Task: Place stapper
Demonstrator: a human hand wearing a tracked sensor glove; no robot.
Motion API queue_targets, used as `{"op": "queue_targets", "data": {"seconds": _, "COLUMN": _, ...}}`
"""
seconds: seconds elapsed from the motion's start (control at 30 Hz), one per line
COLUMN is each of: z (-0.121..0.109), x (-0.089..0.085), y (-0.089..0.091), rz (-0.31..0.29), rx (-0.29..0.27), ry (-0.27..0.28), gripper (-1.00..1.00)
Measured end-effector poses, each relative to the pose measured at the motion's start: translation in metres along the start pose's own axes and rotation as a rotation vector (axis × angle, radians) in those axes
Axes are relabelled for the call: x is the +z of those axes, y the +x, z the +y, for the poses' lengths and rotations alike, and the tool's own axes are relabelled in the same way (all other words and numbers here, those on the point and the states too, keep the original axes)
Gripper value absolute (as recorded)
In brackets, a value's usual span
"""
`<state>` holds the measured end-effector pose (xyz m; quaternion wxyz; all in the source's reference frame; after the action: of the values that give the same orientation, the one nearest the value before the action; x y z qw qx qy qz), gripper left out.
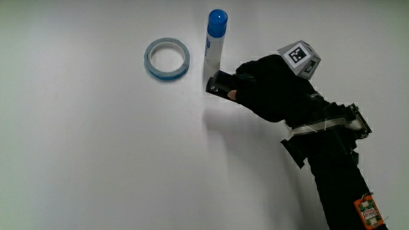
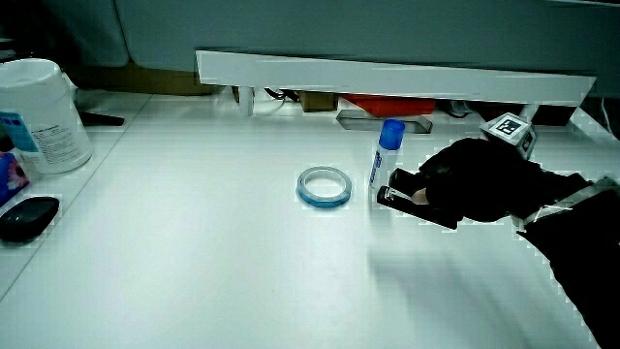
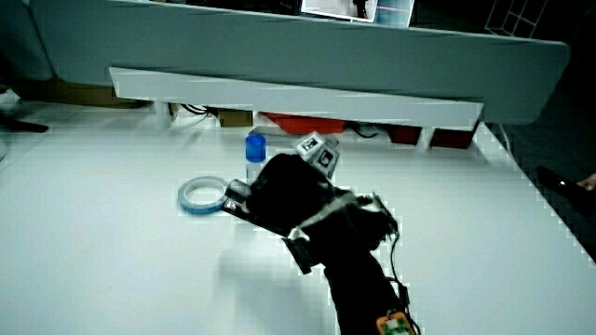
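Note:
The hand [image 1: 268, 86] in its black glove is curled around a black stapler [image 1: 221, 85], whose end sticks out past the fingers. The stapler lies low at the white table [image 1: 96, 160], just nearer to the person than a blue-capped tube [image 1: 215, 37]. In both side views the stapler [image 2: 399, 196] [image 3: 235, 198] shows as a dark bar under the hand [image 2: 475, 184] [image 3: 284, 195], close to the tabletop; I cannot tell if it touches. The patterned cube [image 1: 299, 57] sits on the back of the hand.
A blue tape ring [image 1: 167, 59] lies flat beside the tube. A white tub [image 2: 39, 114] and a black mouse [image 2: 27, 217] sit at the table's edge in a side view. A low white partition [image 2: 387, 78] runs along the table.

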<state>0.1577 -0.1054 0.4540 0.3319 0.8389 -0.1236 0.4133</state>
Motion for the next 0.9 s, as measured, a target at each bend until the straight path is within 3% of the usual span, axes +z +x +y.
{"op": "queue_targets", "data": {"seconds": 0.03, "z": -0.001, "x": 0.001, "y": 0.004, "rz": -0.04, "rx": 0.015, "ry": 0.072, "gripper": 0.0}}
{"op": "queue_targets", "data": {"seconds": 0.13, "z": 0.001, "x": 0.0, "y": 0.022, "rz": -0.041, "rx": -0.031, "ry": 0.088, "gripper": 0.0}}
{"op": "queue_targets", "data": {"seconds": 0.47, "z": 0.008, "x": -0.012, "y": 0.066, "rz": -0.042, "rx": -0.156, "ry": 0.087, "gripper": 0.0}}
{"op": "queue_targets", "data": {"seconds": 0.5, "z": 0.009, "x": -0.013, "y": 0.07, "rz": 0.0, "rx": -0.183, "ry": 0.011, "gripper": 0.0}}
{"op": "queue_targets", "data": {"seconds": 0.53, "z": 0.009, "x": -0.013, "y": 0.07, "rz": -0.042, "rx": -0.169, "ry": 0.087, "gripper": 0.0}}
{"op": "queue_targets", "data": {"seconds": 0.63, "z": 0.011, "x": -0.015, "y": 0.081, "rz": -0.043, "rx": -0.192, "ry": 0.085, "gripper": 0.0}}
{"op": "queue_targets", "data": {"seconds": 0.73, "z": 0.009, "x": -0.014, "y": 0.08, "rz": -0.029, "rx": -0.182, "ry": 0.097, "gripper": 0.0}}
{"op": "queue_targets", "data": {"seconds": 0.83, "z": 0.009, "x": -0.015, "y": 0.082, "rz": -0.024, "rx": -0.184, "ry": 0.096, "gripper": 0.0}}
{"op": "queue_targets", "data": {"seconds": 0.87, "z": 0.009, "x": -0.015, "y": 0.084, "rz": 0.022, "rx": -0.207, "ry": 0.025, "gripper": 0.0}}
{"op": "queue_targets", "data": {"seconds": 0.9, "z": 0.009, "x": -0.015, "y": 0.083, "rz": -0.015, "rx": -0.18, "ry": 0.102, "gripper": 0.0}}
